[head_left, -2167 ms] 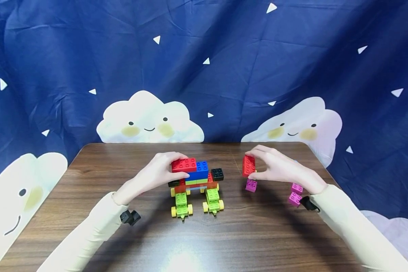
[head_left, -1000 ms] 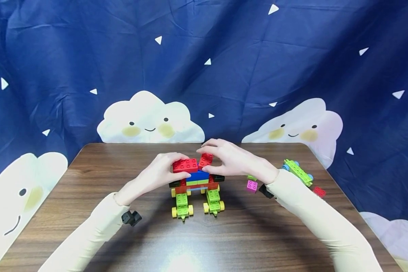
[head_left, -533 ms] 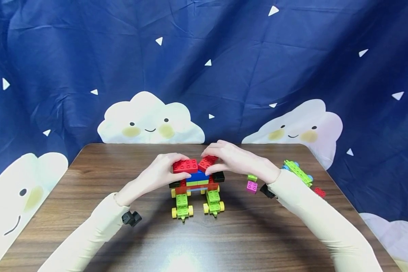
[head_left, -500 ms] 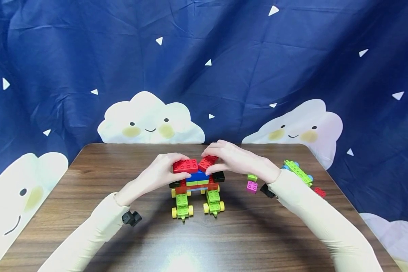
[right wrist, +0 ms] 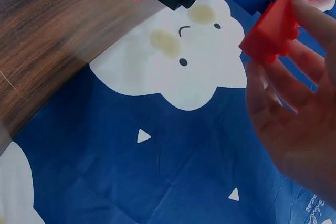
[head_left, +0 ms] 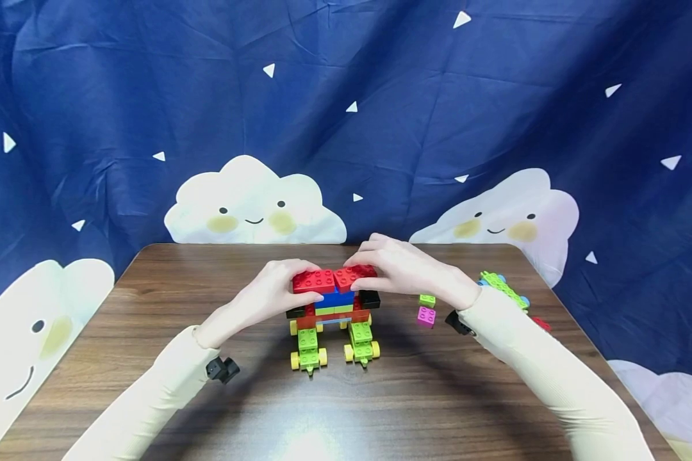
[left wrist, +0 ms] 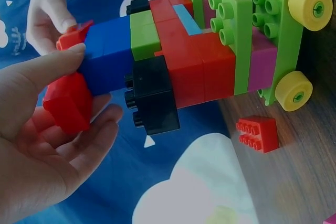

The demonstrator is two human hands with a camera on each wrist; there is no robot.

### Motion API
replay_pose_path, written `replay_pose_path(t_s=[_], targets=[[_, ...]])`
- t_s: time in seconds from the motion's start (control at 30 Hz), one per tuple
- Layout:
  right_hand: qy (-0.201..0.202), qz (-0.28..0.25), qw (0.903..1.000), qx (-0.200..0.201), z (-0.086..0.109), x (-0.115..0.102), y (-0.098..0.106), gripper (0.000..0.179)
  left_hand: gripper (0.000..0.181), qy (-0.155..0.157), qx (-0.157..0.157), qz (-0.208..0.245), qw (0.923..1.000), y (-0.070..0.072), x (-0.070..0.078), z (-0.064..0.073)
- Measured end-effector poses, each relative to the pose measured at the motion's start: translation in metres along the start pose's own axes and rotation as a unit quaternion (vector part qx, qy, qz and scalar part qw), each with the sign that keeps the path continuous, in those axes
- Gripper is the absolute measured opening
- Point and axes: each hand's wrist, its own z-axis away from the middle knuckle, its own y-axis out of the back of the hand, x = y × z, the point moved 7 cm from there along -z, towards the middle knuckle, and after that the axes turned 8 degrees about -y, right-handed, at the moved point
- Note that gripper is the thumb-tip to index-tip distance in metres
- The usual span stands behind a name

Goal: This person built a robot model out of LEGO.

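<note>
A toy-brick build stands mid-table in the head view, raised on green wheeled bases (head_left: pixel 360 333) with yellow wheels. Blue bricks (head_left: pixel 336 299) form its upper part, and black bricks (head_left: pixel 371 299) stick out at both ends. My left hand (head_left: pixel 265 289) grips a red brick (head_left: pixel 314 280) on top of the blue ones, thumb in front and fingers behind. With thumb and fingers, my right hand (head_left: pixel 409 269) pinches a second red brick (right wrist: pixel 273 27) beside it. That brick sits slightly askew over the blue bricks; whether its studs are locked cannot be seen.
Right of the build lie a magenta brick (head_left: pixel 427 316) and a small green brick (head_left: pixel 427 300). Farther right are a green wheeled base (head_left: pixel 503 289) with blue wheels and a partly covered red brick (head_left: pixel 542 324). Another red brick (left wrist: pixel 260 134) lies on the table behind the build.
My right hand has carried its red brick left from above the magenta brick onto the build, then turned it closer in line with the other red brick. My left hand keeps its hold.
</note>
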Motion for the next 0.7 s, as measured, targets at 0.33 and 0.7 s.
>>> replay_pose_path(t_s=[0.33,0.7], targets=[[-0.017,-0.053,0.9984,-0.015,-0.004,-0.002,-0.002,0.035,0.048,0.027,-0.007,0.031,0.9991,0.013,-0.013,0.011],[-0.007,-0.066,0.9978,-0.005,-0.006,-0.006,-0.005,0.031,0.038,0.068,-0.007,0.069,0.9953,0.027,-0.026,0.025]])
